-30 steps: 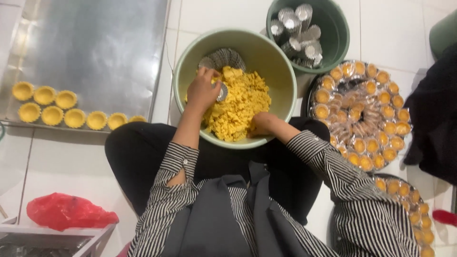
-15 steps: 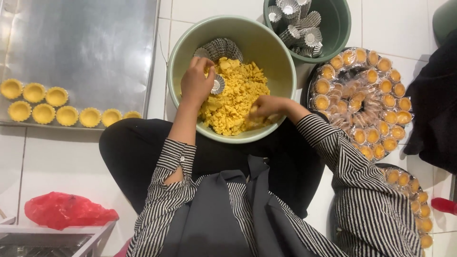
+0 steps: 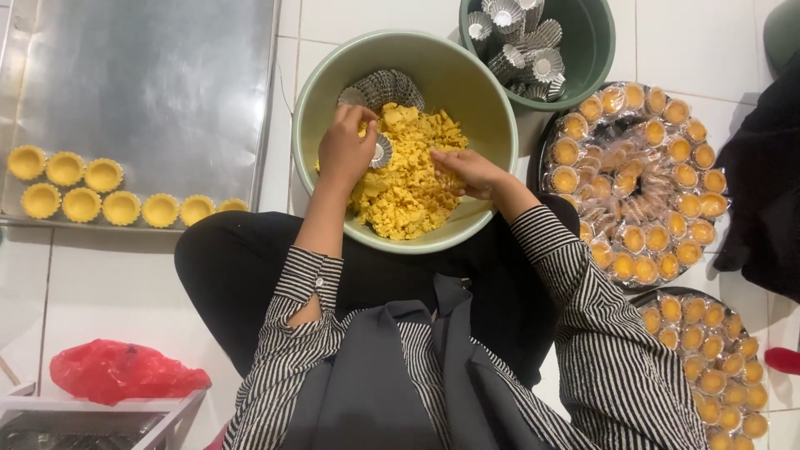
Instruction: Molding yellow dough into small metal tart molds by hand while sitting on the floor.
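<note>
Left hand (image 3: 346, 150) grips small fluted tart mould (image 3: 381, 152) over pale green bowl (image 3: 487, 108); right hand (image 3: 467, 169) pinches yellow crumbly dough (image 3: 408, 187) inside. Risk: crumbs spilling past rim onto floor tiles (image 3: 350, 17); loose grip dropping mould into dough.

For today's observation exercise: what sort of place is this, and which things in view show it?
Probably a home or small-scale pastry workspace on a tiled floor. Signs: a green bowl of yellow dough, a metal tray with shaped tart shells, and a bucket of fluted tins.
</note>
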